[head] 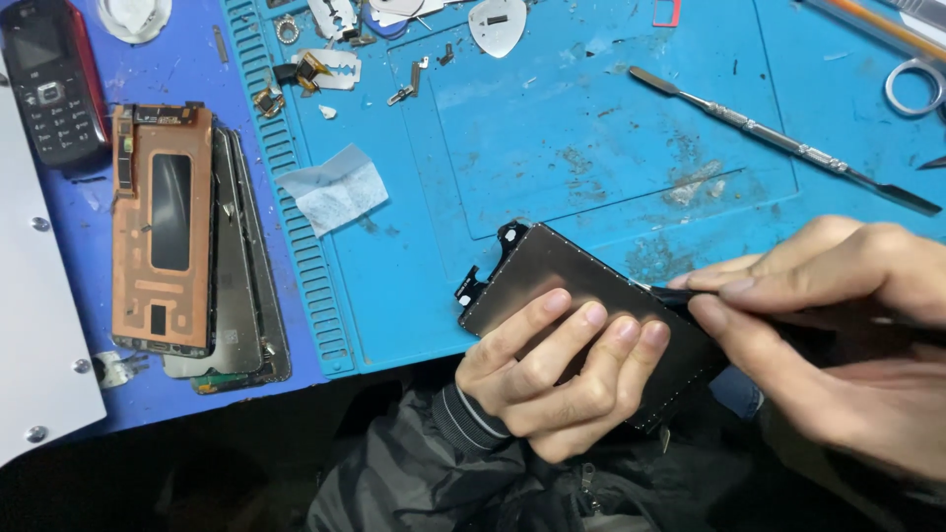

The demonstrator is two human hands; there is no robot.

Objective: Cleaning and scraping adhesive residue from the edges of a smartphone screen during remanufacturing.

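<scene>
A blue surface point(177, 394) carries a lighter blue mat point(591, 128). On the mat lie a long metal pry tool point(778, 138) toward its right, a scrap of tissue point(335, 189) near its left edge, and small metal parts point(330, 67) along its top. Left of the mat lie stacked phone panels point(187, 246) and an old keypad phone point(49, 79).

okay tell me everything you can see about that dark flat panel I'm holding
The dark panel is a thin, flat rectangle with a dull brownish-grey, metallic-looking face and black edging. Small black tabs with holes stick out at its far-left corner, and a row of tiny light dots runs along its edges. It lies tilted, partly over the near edge of the blue work mat. The left hand rests four fingers on its face, and the right hand presses a thin black tool against its right edge.
</scene>
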